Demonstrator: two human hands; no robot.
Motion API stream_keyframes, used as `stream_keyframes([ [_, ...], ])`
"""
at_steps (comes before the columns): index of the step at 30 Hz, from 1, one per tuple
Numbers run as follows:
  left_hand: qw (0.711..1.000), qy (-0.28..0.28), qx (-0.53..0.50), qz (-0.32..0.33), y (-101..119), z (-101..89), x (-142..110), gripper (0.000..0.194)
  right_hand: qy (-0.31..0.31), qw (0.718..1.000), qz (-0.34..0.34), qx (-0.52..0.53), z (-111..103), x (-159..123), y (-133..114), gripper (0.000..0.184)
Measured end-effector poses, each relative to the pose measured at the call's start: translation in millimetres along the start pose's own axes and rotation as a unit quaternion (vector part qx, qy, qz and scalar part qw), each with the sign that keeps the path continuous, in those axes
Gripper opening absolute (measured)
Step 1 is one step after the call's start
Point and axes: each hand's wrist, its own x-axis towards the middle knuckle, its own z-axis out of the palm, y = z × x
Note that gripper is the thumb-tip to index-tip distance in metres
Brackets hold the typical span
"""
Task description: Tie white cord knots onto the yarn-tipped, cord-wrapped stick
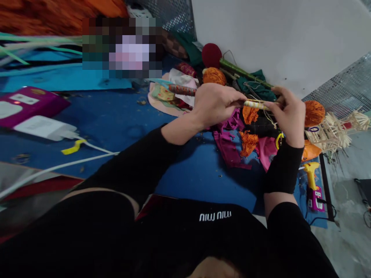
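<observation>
My left hand (214, 103) is closed around one end of a thin stick wrapped in patterned cloth (255, 104). My right hand (288, 114) pinches the other end of the same stick. A fine thread hangs from it. Both hands hover above a heap of orange, magenta and pink fabric scraps (246, 141) on a blue mat (121, 123). Black sleeves cover both forearms.
A yellow glue gun (311, 173) lies at the right by a purple power strip (316, 199). Orange balls (314, 112), a dark red ball (211, 55), green stems (246, 73) and a straw figure (336, 131) lie near the wall. A charger (43, 127) with white cable lies left.
</observation>
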Motion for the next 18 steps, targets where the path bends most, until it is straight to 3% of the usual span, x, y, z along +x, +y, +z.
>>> stream_keyframes([
  [3, 0.999, 0.033, 0.006, -0.024, -7, -9.4, 4, 0.033, 0.052, 0.996, 0.036, 0.07, -30, -3, 25, 0.016],
  [7, 0.997, 0.056, -0.028, -0.055, -14, -23.0, 7, 0.028, 0.13, 0.98, 0.086, 0.127, -59, -11, 73, 0.023],
  [10, 0.994, 0.059, -0.059, -0.072, -21, -29.0, 9, 0.021, 0.206, 0.964, 0.105, 0.132, -63, -10, 111, 0.025],
  [14, 0.99, 0.044, -0.109, -0.072, -30, -33.3, 10, 0.017, 0.337, 0.923, 0.114, 0.144, -51, 2, 147, 0.033],
  [16, 0.991, 0.018, -0.119, -0.066, -32, -35.4, 10, 0.017, 0.33, 0.93, 0.096, 0.133, -44, 9, 158, 0.037],
  [18, 0.991, -0.011, -0.12, -0.063, -34, -37.2, 10, 0.017, 0.261, 0.957, 0.061, 0.113, -37, 12, 165, 0.039],
])
